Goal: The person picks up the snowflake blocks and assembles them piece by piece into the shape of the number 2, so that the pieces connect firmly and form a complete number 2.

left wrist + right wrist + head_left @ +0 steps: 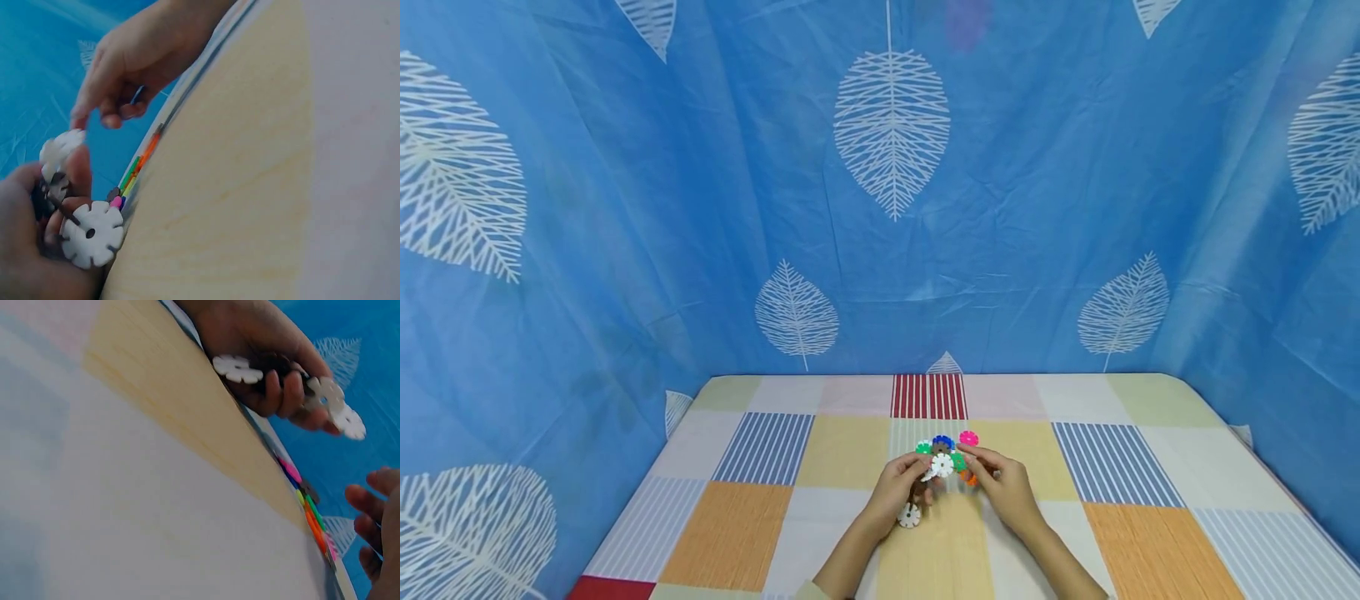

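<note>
My left hand [892,490] grips a small chain of notched plastic discs, white and dark ones joined at their slots. One white disc [94,234] hangs out by the heel of that hand, and another white disc [942,465] sticks out past the fingertips. Dark discs between them are partly covered by the curled fingers. To the right, my right hand [1009,492] is held with loosely bent fingers and nothing between them. In the right wrist view a gap shows between its fingers [365,503] and the outermost white disc [351,422].
Beyond the hands, several loose notched discs lie on the checked cloth [925,558]: a pink disc [969,438], a blue disc [943,440], a green disc [959,461] and an orange one [972,480] among them. A blue leaf-print curtain [1000,208] surrounds the table.
</note>
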